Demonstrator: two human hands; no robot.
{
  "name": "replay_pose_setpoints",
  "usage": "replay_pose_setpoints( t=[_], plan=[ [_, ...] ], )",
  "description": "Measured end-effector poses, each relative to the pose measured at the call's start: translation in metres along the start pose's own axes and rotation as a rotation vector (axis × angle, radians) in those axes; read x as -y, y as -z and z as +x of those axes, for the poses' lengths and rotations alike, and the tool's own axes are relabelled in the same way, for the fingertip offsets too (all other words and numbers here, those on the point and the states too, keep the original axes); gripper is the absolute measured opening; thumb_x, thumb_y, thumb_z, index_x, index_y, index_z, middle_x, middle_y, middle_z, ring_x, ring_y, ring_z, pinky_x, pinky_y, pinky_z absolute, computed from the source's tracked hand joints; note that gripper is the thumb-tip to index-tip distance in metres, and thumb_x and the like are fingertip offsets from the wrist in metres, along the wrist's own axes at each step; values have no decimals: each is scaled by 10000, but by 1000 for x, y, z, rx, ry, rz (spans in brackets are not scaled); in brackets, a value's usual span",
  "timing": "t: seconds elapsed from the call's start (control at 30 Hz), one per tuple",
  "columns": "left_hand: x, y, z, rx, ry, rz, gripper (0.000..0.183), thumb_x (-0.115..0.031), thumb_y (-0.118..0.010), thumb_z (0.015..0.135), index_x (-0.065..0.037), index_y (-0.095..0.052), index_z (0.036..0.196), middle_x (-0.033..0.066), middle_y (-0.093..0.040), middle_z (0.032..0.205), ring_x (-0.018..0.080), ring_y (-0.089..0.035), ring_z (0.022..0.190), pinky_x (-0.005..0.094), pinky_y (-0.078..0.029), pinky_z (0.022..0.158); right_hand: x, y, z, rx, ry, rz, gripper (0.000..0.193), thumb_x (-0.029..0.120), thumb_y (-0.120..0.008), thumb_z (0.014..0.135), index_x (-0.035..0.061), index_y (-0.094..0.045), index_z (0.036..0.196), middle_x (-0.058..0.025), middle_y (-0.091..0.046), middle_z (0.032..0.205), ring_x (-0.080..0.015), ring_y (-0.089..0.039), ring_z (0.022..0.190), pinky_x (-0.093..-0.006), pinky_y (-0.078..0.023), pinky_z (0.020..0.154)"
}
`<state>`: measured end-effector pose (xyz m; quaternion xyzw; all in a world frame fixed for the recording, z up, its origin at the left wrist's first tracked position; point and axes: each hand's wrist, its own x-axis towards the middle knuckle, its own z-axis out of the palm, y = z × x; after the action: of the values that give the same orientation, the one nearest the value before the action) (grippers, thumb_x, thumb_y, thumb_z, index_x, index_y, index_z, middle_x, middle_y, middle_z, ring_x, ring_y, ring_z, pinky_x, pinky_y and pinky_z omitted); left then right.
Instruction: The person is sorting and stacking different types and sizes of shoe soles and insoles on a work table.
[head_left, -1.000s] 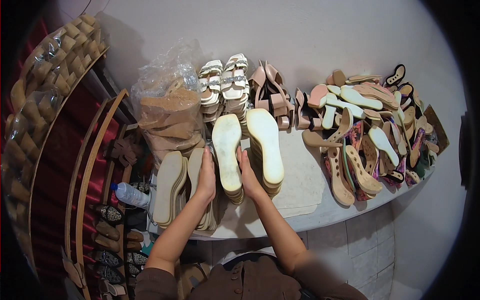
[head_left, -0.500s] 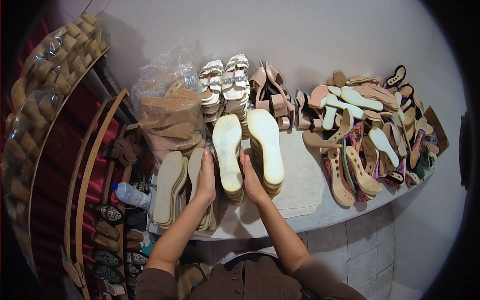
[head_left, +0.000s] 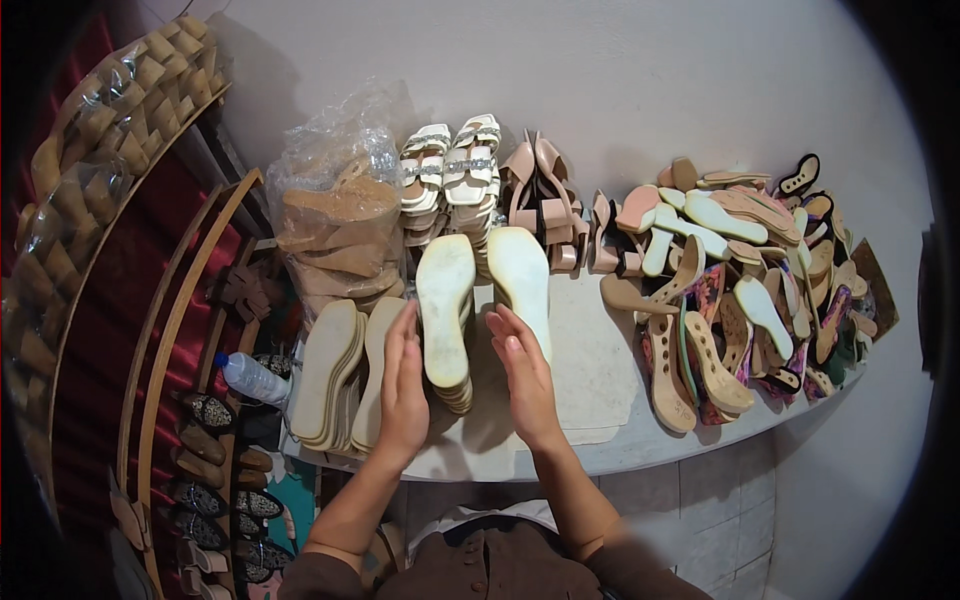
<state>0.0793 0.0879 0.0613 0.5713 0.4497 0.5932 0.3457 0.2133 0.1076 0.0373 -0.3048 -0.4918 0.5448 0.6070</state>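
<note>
Two tall stacks of pale, cream-edged shoe soles stand side by side in the middle of the table, the left sole stack (head_left: 446, 310) and the right sole stack (head_left: 522, 272). My left hand (head_left: 403, 395) is upright beside the left stack, fingers stretched out, palm facing it. On that stack's other side my right hand (head_left: 526, 380) is open, with fingers straight and slightly apart. It hides the lower part of the right stack. Left of my left hand lie two more beige sole stacks (head_left: 328, 375), partly behind that hand. I cannot tell whether either palm touches a stack.
Behind the stacks are a plastic bag of wedge soles (head_left: 340, 220), white sandals (head_left: 470, 170) and pink heeled shoes (head_left: 545, 190). A mixed pile of soles (head_left: 730, 290) covers the table's right end. A bottle (head_left: 255, 380) and shoe racks (head_left: 150, 330) stand left.
My right hand has moved from between the two middle stacks to in front of the right stack's lower part. My left hand is a little lower and stays beside the left stack.
</note>
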Motion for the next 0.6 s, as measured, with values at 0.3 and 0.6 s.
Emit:
replay_pose_setpoints(
  t=[0.3,0.6],
  plan=[
    [-12,-113,-34,6,-64,-62,379,-205,-291,918,36,-463,1154,145,-524,1153,206,-490,1076,329,-365,927,24,96,-26,-96,-43,90,347,143,-356,916,-18,-416,1218,-115,-509,1092,-199,-489,1048,-341,-354,959],
    [36,-312,-49,44,175,-411,209,-77,-396,910,28,-518,1043,86,-565,975,132,-529,910,260,-428,819,51,265,-48,-96,-96,-80,265,48,-387,894,-15,-484,1133,-77,-544,1052,-139,-509,992,-275,-391,893]
  ],
)
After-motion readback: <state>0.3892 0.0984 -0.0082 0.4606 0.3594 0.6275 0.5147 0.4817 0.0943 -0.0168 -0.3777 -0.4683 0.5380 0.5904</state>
